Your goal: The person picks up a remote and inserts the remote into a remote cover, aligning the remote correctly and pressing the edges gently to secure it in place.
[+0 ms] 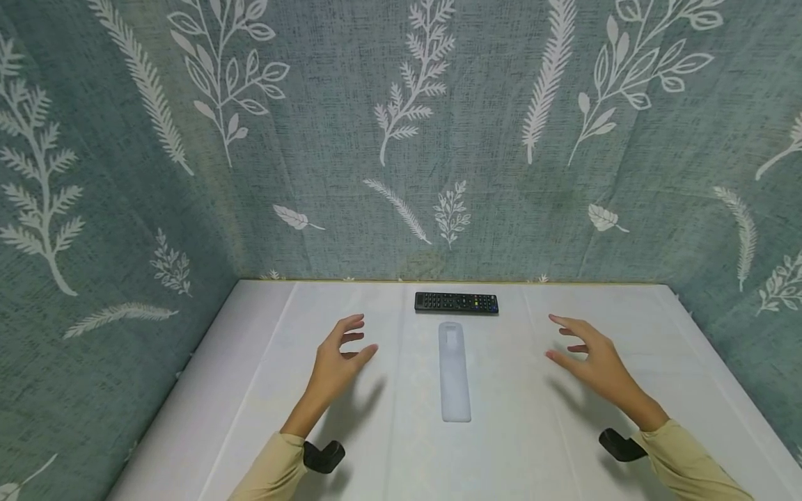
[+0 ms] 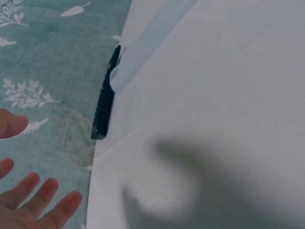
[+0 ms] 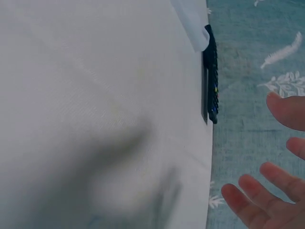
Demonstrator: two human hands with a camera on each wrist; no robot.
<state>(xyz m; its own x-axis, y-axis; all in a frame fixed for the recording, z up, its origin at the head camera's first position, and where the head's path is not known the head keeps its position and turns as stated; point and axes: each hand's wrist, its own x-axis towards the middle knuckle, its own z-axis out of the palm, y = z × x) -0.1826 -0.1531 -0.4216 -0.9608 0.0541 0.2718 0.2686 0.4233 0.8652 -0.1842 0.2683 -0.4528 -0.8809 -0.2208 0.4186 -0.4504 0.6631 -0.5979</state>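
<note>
The left hand point(image 1: 338, 365) hangs above the table from where I stand, thumb spread well away from loosely bent fingers, with nothing in its grasp; the right hand point(image 1: 592, 365) mirrors it on the other side, equally slack and holding nothing. Between them lies a translucent cover point(image 1: 454, 379), long and narrow, running away from the person, with a cut-out near its far end; just beyond that end a black remote control point(image 1: 456, 303) lies crosswise, buttons up, near the back edge. Both hands are well apart from the two things. To my mind, reaching in does best low and unhurried; the cover looks thin and likely to bend, so I'd pinch it by its long edges rather than squash it flat, and take the remote by its sides, away from the buttons. The table point(image 1: 501, 452) is white and smooth-looking, faintly creased in places, and soft shadows fall beneath both hands. Behind it and along both sides hangs grey-green cloth point(image 1: 489, 125) printed with pale leaves and sprigs, while pale yellow sleeves point(image 1: 271, 467) and dark wrist-worn devices point(image 1: 324, 457) show at the near side
</note>
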